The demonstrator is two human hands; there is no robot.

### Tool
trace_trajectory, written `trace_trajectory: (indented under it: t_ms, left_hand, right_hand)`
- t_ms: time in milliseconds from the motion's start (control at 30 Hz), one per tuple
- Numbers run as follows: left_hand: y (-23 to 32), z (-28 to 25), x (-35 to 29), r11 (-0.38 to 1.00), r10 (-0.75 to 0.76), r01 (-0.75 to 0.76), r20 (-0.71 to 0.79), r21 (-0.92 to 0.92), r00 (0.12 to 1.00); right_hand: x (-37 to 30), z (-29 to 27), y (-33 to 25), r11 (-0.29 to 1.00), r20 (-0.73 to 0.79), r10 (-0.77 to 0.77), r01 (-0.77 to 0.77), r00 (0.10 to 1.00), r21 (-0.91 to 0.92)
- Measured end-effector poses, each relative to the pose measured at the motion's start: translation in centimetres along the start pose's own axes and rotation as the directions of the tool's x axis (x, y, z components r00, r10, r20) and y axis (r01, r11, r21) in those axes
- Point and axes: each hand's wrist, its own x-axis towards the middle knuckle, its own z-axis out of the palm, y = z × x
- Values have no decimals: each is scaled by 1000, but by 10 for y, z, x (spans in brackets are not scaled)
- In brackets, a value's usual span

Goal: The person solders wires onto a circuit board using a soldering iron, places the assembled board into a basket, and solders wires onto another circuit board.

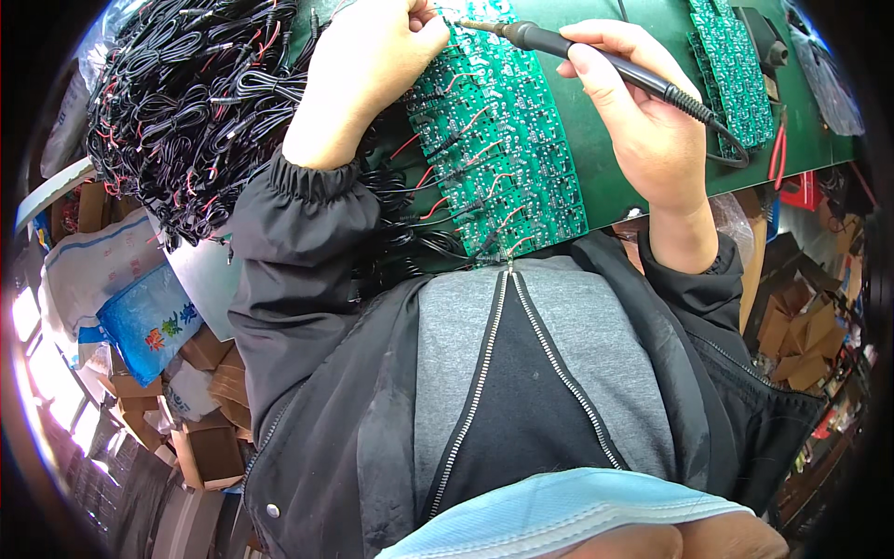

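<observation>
A long panel of green circuit boards (pixel 535 177) lies on the table in front of me, with red and black wires joined along its left side. My right hand (pixel 652 121) grips a black soldering iron (pixel 545 39) like a pen, its tip pointing left over the panel's far part. Close to that tip, the fingers of my left hand (pixel 382 56) are pinched together at the panel's left edge. Whatever they hold is too small and hidden to make out. From the wired boards, black cables (pixel 410 233) run off beside my left sleeve.
A big heap of bundled black cables (pixel 186 112) covers the table's left end. More green boards (pixel 736 84) are stacked at the far right, near red-handled pliers (pixel 778 149) and a dark stand (pixel 764 42). Cardboard boxes (pixel 209 452) and a blue bag (pixel 149 321) sit below the table.
</observation>
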Motion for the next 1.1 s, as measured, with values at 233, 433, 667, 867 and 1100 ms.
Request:
trace_trajectory:
  t_ms: [233, 433, 667, 867, 1100]
  left_hand:
    - [0, 3, 0, 999, -9, 10, -20, 38, 1000]
    - [-1, 5, -1, 999, -10, 12, -45, 45, 999]
    - [5, 1, 0, 998, -40, 40, 2, 39, 999]
    - [2, 5, 2, 998, 20, -19, -20, 56, 1000]
    - [-4, -11, 2, 909, 417, -401, -234, 114, 878]
  right_hand:
    - [0, -2, -3, 999, 7, 26, -26, 1000, -18]
    - [2, -1, -12, 988, 80, -39, 50, 996, -143]
    - [-1, -4, -11, 979, 6, -121, 120, 993, -163]
    - [-5, -11, -11, 992, -62, -51, 43, 997, -121]
    - [3, -7, -19, 993, -101, -86, 77, 991, -90]
